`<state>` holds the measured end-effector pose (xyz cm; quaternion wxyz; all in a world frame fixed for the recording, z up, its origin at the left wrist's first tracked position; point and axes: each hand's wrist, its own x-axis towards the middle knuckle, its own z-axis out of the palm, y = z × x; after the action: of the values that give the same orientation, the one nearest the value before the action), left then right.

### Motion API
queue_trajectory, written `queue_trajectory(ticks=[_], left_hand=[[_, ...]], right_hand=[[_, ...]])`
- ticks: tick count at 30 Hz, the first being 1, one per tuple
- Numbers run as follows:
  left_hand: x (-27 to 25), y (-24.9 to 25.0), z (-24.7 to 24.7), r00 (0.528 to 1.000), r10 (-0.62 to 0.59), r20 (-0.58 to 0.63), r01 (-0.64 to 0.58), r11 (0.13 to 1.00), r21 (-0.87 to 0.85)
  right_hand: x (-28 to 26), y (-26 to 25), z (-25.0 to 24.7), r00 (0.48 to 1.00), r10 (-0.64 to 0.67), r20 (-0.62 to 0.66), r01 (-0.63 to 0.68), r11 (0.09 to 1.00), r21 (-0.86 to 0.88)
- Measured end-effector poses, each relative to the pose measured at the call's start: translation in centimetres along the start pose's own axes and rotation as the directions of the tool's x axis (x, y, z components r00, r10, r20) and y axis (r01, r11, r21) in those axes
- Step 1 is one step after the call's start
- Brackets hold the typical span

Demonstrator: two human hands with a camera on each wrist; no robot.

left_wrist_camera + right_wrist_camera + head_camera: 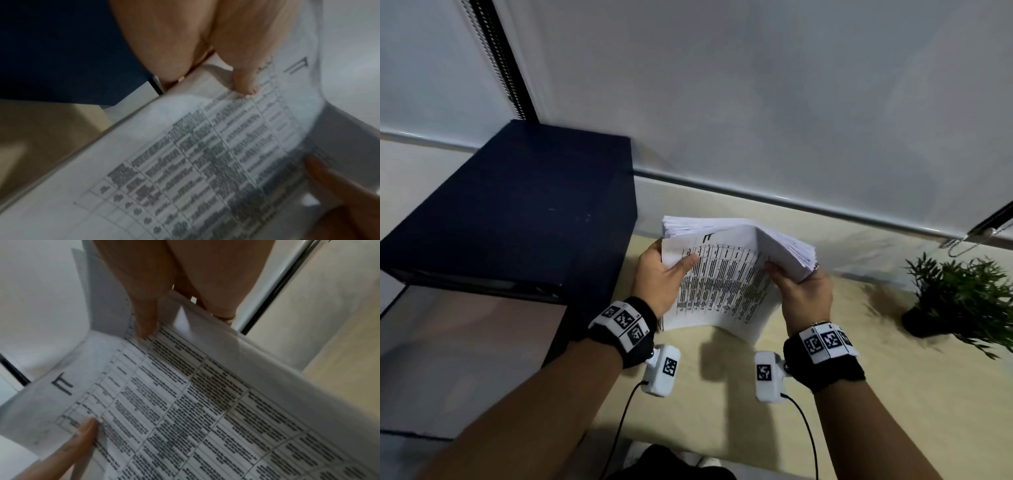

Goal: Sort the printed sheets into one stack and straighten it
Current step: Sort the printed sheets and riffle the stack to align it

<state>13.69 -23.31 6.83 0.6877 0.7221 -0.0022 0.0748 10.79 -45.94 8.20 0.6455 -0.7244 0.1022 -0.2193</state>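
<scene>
We are holding the thick stack of white printed sheets (726,274) above the beige worktop (893,394), near its back edge beside the dark blue box (517,212). Our left hand (661,277) and right hand (803,294) are each gripping a side, thumbs on top. We are judging it best to loosen both grips and tap the lower edge on the worktop until the splayed far edges are lining up.

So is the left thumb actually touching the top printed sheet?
Touching. The left wrist view shows the thumb tip pressed onto the top printed sheet, and the head view shows the left hand wrapped round the stack's edge.

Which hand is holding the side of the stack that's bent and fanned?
The right hand; its side of the stack bends and fans, while the left hand's side lies flush.
</scene>
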Motion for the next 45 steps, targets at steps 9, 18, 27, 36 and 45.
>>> queue_trajectory(ticks=[9, 18, 27, 36, 45], left_hand=[[-1.9, -0.5, -0.7, 0.999, 0.008, 0.049, -0.009, 1.0, 0.026], [-1.0, -1.0, -1.2, 0.981, -0.069, 0.183, 0.071, 0.997, -0.003], [-1.9, -2.5, -1.4, 0.983, -0.111, 0.144, 0.114, 0.993, -0.008], [-2.4, -3.9, -1.8, 0.953, -0.199, 0.229, 0.205, 0.979, 0.0], [-2.0, -3.2, -1.6, 0.974, -0.192, 0.116, 0.206, 0.971, -0.118]], right_hand=[[-3.3, 1.6, -0.3, 0.996, 0.076, 0.04, -0.078, 0.996, 0.037], [-2.7, 2.0, -0.5, 0.984, 0.164, 0.065, -0.17, 0.98, 0.106], [-3.6, 1.9, -0.5, 0.979, 0.176, 0.107, -0.182, 0.982, 0.047], [-4.8, 2.9, 0.1, 0.95, 0.273, 0.154, -0.288, 0.953, 0.089], [-5.2, 2.2, -0.2, 0.97, 0.204, 0.136, -0.221, 0.967, 0.126]])
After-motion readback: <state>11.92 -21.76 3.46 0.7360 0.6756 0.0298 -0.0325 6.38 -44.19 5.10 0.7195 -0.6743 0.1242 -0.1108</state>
